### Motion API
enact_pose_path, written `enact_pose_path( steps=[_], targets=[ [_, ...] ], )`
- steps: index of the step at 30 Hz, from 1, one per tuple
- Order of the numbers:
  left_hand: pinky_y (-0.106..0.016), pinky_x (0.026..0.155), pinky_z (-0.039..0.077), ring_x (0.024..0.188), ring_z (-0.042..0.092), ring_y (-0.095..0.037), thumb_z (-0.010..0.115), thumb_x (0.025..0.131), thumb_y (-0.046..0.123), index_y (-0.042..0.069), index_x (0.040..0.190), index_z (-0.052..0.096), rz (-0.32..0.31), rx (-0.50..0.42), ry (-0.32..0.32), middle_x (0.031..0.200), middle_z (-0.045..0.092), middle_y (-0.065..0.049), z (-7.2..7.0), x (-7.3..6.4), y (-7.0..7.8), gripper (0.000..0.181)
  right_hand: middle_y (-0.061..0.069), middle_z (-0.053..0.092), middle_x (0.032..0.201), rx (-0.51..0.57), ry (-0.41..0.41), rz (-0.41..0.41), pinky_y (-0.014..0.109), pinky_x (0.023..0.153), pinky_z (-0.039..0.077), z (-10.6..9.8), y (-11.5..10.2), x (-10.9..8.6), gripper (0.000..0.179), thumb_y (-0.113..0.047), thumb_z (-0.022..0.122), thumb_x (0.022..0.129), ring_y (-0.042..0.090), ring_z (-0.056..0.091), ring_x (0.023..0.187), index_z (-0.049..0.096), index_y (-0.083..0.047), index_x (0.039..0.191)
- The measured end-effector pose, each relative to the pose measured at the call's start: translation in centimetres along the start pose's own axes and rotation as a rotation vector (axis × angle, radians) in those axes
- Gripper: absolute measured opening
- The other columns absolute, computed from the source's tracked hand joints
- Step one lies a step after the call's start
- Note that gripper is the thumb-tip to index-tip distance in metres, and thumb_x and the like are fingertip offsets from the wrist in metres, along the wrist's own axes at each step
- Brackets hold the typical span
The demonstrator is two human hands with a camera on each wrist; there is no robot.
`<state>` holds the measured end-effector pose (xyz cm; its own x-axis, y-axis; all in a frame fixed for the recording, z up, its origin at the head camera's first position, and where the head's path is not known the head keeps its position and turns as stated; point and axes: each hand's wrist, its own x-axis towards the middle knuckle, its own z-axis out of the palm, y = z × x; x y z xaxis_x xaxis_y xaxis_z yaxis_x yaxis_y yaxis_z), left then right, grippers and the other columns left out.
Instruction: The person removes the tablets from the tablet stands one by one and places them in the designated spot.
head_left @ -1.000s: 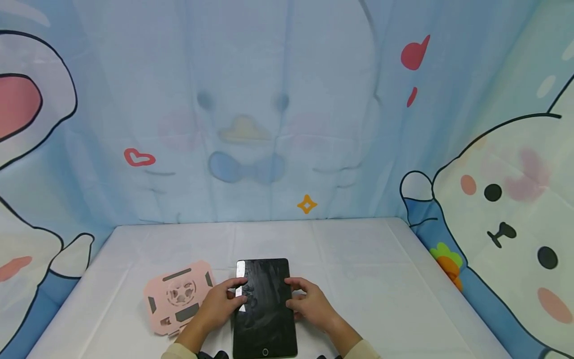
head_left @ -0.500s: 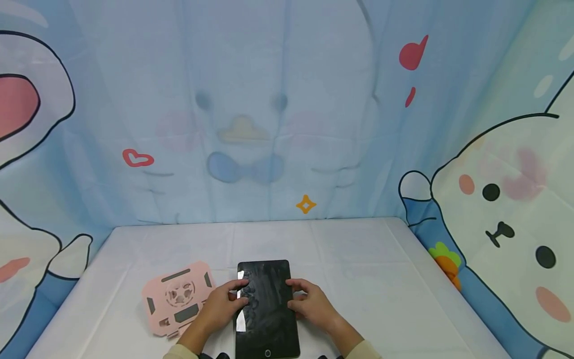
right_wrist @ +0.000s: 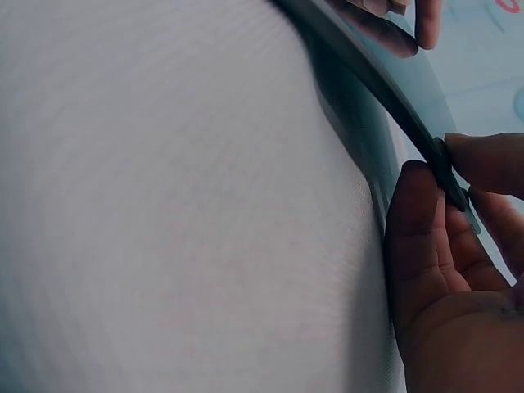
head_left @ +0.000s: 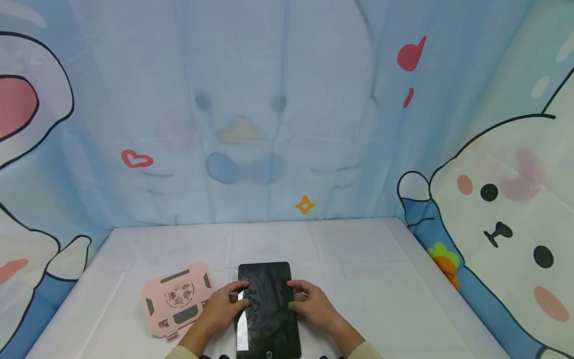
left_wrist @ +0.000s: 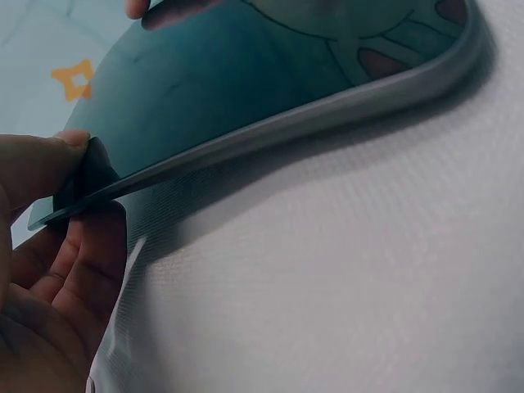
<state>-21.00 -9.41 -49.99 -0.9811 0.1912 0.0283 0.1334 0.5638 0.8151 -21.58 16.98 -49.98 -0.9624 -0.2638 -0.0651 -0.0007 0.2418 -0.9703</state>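
A black tablet (head_left: pixel 269 314) with a glossy, smudged screen and a round home button is held between both hands near the front of the table. My left hand (head_left: pixel 221 306) pinches its left edge, thumb on the screen side and fingers beneath, as the left wrist view shows on the tablet (left_wrist: pixel 246 106). On the opposite edge my right hand (head_left: pixel 314 305) pinches it the same way; in the right wrist view its fingers (right_wrist: pixel 413 213) curl under the rim. The tablet's far end is tilted up off the cloth. A pink tablet case (head_left: pixel 179 299) with cut-outs lies left of the left hand.
White cloth covers the table (head_left: pixel 381 289). Behind it hangs a light blue curtain (head_left: pixel 251 99) printed with cartoon animals, which also runs along both sides. The left forearm overlaps the near corner of the pink case in the head view.
The tablet has shifted very slightly down and right in the head view, and the reflection on its left edge has slid downward. Both hands keep their grip on it.
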Motion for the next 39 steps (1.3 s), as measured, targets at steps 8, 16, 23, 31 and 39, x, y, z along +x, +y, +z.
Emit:
enact_pose_path(
  steps=[8,16,23,31,39],
  targets=[
    [-0.043,0.074,0.053,0.085,0.067,-0.019,0.075,0.09,0.024,0.008,0.131,0.064,0.003,-0.019,0.008,0.101,0.07,-0.008,-0.03,-0.11,-0.19,0.045,0.012,0.059,0.109,-0.001,-0.013,-0.009,0.035,0.059,0.055,-0.1,0.14,-0.01,0.055,-0.002,0.072,0.083,0.018,0.065,0.084,0.055,0.008,0.135],
    [-0.049,0.081,0.054,0.094,0.069,-0.023,0.075,0.09,0.022,0.009,0.131,0.064,-0.017,-0.014,0.028,0.124,0.066,-0.018,-0.09,-0.18,-0.14,0.045,0.016,0.064,0.115,-0.058,-0.012,-0.042,0.034,0.063,0.053,-0.41,0.2,-0.07,0.054,-0.006,0.073,0.085,0.025,0.066,0.096,0.055,0.008,0.135],
    [-0.048,0.082,0.054,0.095,0.068,-0.023,0.075,0.089,0.02,0.008,0.132,0.064,-0.03,-0.017,0.029,0.128,0.064,-0.019,-0.19,-0.22,0.01,0.046,0.02,0.064,0.12,-0.125,0.003,-0.044,0.037,0.074,0.054,-0.6,0.15,-0.09,0.053,-0.008,0.074,0.086,0.03,0.065,0.103,0.056,0.007,0.134],
    [-0.044,0.078,0.053,0.089,0.065,-0.018,0.075,0.09,0.018,0.006,0.131,0.063,-0.019,-0.019,0.023,0.126,0.065,-0.018,-0.26,-0.28,0.13,0.045,0.021,0.064,0.122,-0.179,0.017,-0.058,0.035,0.074,0.054,-0.56,0.16,-0.17,0.051,-0.009,0.074,0.087,0.028,0.066,0.101,0.058,0.006,0.133],
    [-0.038,0.073,0.045,0.081,0.056,-0.016,0.074,0.089,0.016,0.006,0.131,0.063,-0.045,-0.008,0.026,0.114,0.066,-0.008,0.05,-0.29,0.11,0.045,0.018,0.066,0.119,-0.243,0.024,-0.056,0.036,0.076,0.054,-0.5,0.17,-0.09,0.049,-0.013,0.074,0.087,0.025,0.066,0.098,0.06,0.004,0.131]
  ],
)
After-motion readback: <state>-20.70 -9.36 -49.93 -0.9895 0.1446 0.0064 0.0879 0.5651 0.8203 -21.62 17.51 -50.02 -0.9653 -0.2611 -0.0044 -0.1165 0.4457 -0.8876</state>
